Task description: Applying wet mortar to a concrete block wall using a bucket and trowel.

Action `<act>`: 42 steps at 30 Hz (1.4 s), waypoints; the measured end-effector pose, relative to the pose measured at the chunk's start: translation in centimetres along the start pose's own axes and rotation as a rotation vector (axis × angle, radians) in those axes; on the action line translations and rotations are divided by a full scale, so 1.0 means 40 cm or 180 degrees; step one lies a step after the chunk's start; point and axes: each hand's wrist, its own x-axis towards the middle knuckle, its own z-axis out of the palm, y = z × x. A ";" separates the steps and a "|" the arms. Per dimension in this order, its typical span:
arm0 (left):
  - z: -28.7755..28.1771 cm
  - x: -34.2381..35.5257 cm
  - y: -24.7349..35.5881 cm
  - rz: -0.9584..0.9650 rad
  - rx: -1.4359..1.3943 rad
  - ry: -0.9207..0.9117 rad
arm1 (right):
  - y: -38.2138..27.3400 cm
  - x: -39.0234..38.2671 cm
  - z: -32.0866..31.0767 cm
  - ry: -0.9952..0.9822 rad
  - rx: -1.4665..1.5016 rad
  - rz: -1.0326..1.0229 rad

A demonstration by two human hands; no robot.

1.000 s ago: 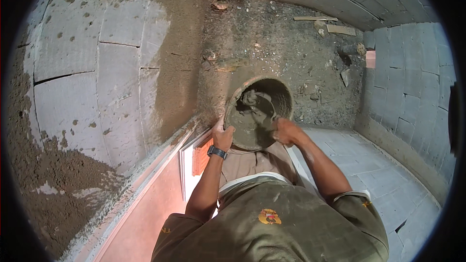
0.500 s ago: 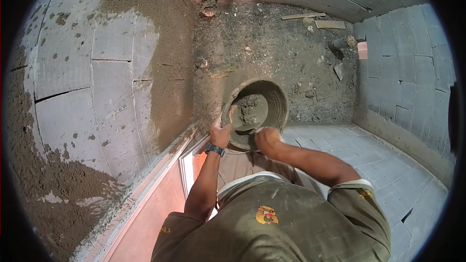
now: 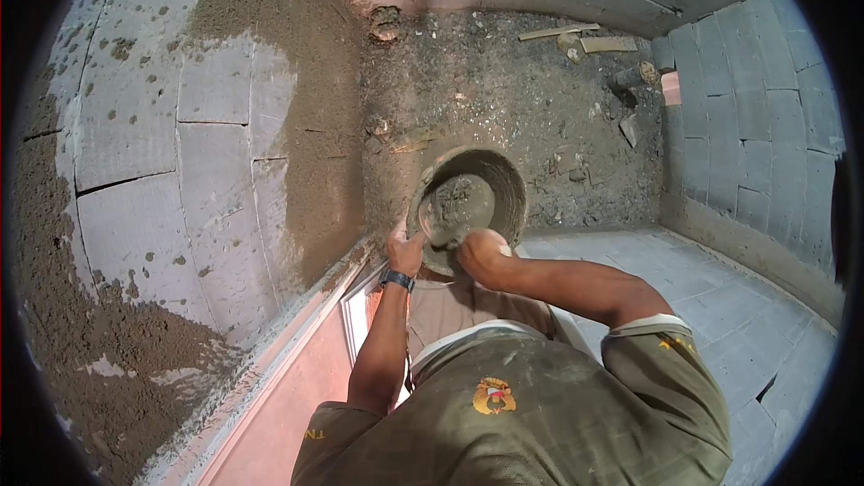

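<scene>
A round bucket [image 3: 513, 193], its walls coated with mortar, is tilted in front of my body. Wet grey mortar [image 3: 463, 198] lies inside, with a lumpy heap in the middle. My left hand [image 3: 406, 250] grips the bucket's left rim, thumb on the inner side; a dark watch sits on that wrist. My right hand [image 3: 484, 258] is closed in a fist over the near part of the bucket, at the mortar's edge. What it holds is hidden under the fist; only a dark shape shows beside the fingers.
At left rises a block wall [image 3: 130, 135], partly covered with fresh brown plaster [image 3: 319, 171]. Bare block walls [image 3: 729, 126] stand at right and at the far side. Rubble covers the ground [image 3: 504, 81], with wood pieces [image 3: 607, 44] near the far wall. A pink ledge [image 3: 270, 378] runs at lower left.
My right hand has moved slightly left and up, further over the bucket's opening. The bucket has shifted a little left, with my left hand still on its rim.
</scene>
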 end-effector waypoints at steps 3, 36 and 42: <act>-0.005 -0.004 -0.012 0.0284 -0.0051 0.0327 | 0.095 -0.048 0.009 0.0297 0.0473 0.0239; 0.037 -0.037 0.022 0.0230 0.0679 0.0382 | 0.259 0.009 0.063 0.1116 0.1127 0.1534; 0.045 -0.034 0.031 0.0374 0.0605 0.0417 | 0.122 -0.031 0.119 0.0704 0.1414 0.0616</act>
